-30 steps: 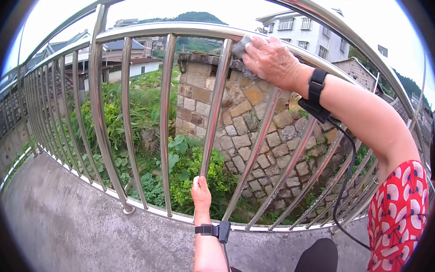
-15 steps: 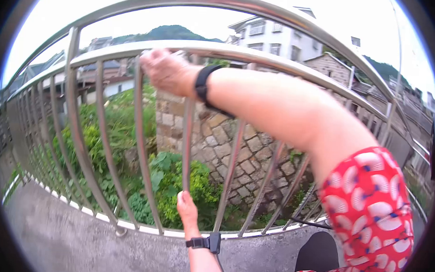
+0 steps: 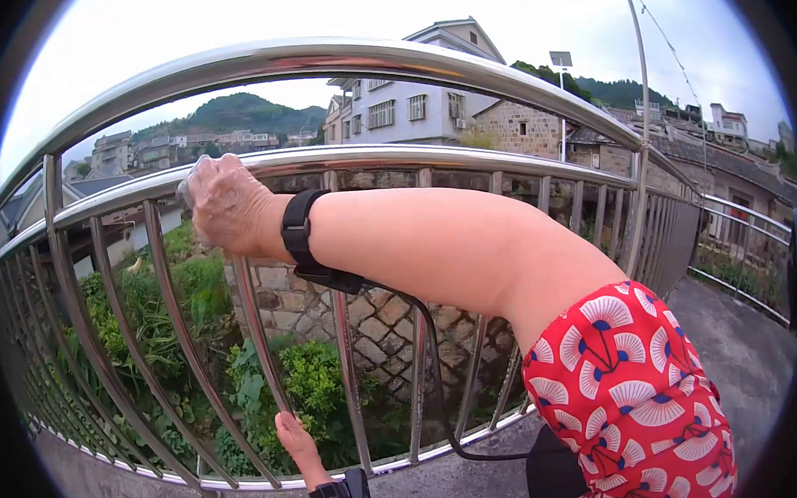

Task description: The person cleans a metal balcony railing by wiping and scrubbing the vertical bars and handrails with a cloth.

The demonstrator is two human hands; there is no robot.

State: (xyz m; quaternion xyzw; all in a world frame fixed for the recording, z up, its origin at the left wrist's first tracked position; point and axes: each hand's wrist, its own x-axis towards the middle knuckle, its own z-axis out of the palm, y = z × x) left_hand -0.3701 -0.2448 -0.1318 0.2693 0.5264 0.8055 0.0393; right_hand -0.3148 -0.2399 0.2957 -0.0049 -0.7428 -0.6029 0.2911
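My right hand [image 3: 229, 204] is closed over the lower of two metal rails [image 3: 393, 158]. A greyish cloth [image 3: 186, 191], mostly hidden by the fingers, shows at its left edge, pressed to the rail. Below, my left hand [image 3: 295, 434] is wrapped round the lower part of an upright metal bar [image 3: 259, 332]. Each wrist wears a black strap with a small device, and a black cable hangs from the right one.
The railing curves from the left round to the right, with a thick post [image 3: 639, 209] at right. Behind the bars are green plants [image 3: 311, 378] and a stone wall [image 3: 382, 336]. Grey concrete paving [image 3: 720, 348] lies on my side.
My right hand has moved left along the rail with the cloth. The view has turned right and tilted up. My left hand still holds its bar.
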